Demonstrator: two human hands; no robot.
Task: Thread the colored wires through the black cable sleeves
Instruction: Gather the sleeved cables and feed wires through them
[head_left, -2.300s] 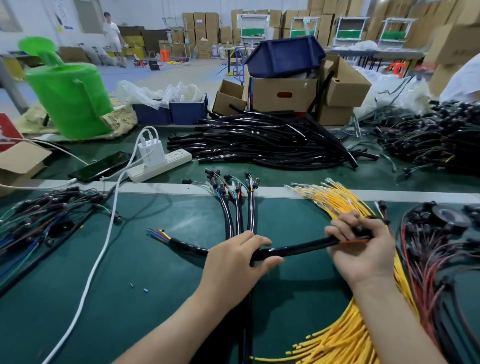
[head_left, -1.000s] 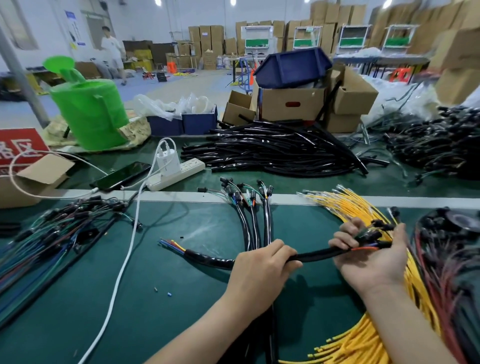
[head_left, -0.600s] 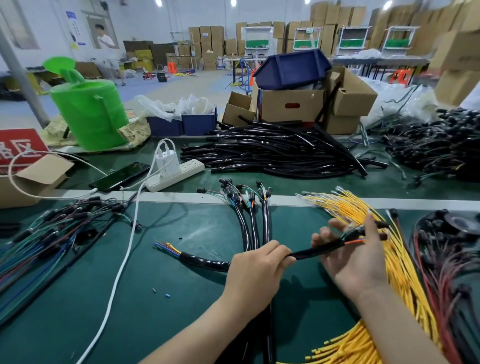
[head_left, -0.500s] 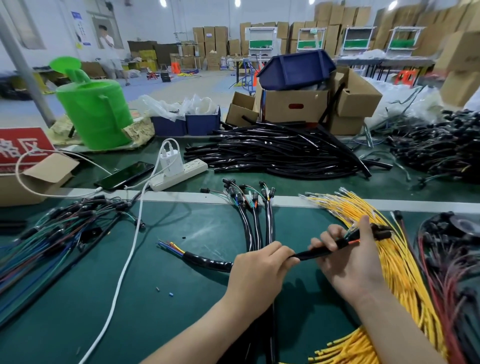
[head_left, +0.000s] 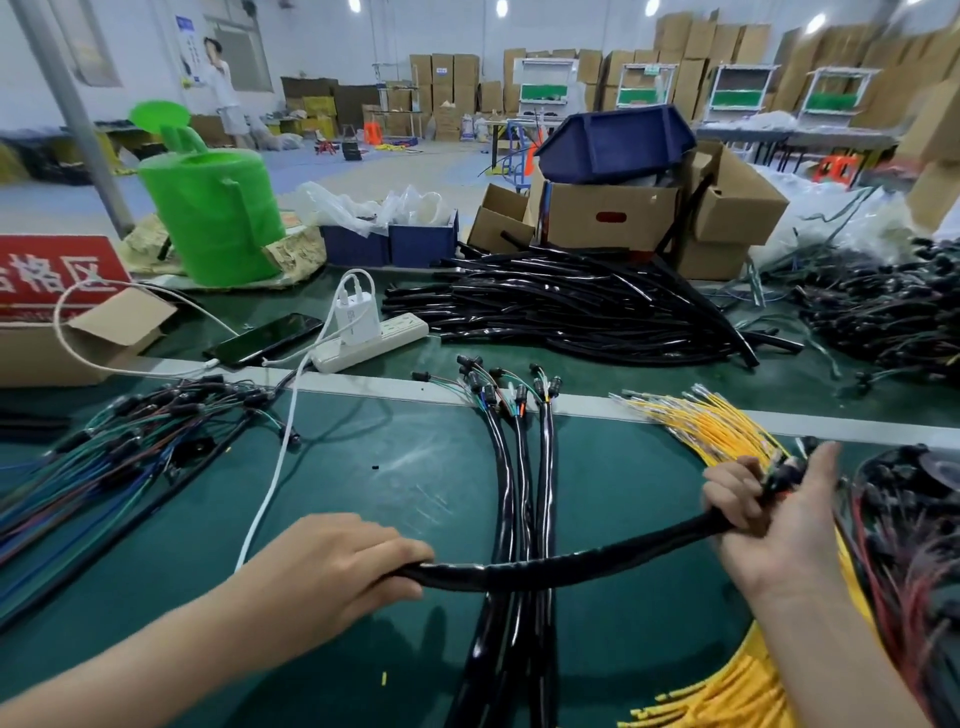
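Note:
A black cable sleeve (head_left: 566, 564) stretches between my two hands above the green table. My left hand (head_left: 332, 566) is closed around its left end, which hides any wire tips there. My right hand (head_left: 769, 519) grips the right end, where black connectors (head_left: 784, 470) stick out past my fingers. Under the sleeve lie three finished sleeved cables (head_left: 519, 467) with colored wires fanning out at their far ends. A pile of loose black sleeves (head_left: 571, 312) sits further back.
A bundle of yellow wires (head_left: 727, 436) lies to the right, with red and black harnesses (head_left: 914, 545) beyond. Colored wire harnesses (head_left: 104, 457) fill the left. A white power strip (head_left: 371, 340), phone (head_left: 265, 340), green watering can (head_left: 213, 218) and cardboard boxes (head_left: 613, 213) stand behind.
My left hand slid left along the sleeve to its end, covering the colored wire tips that stuck out before. My right hand pulled right and up, stretching the sleeve.

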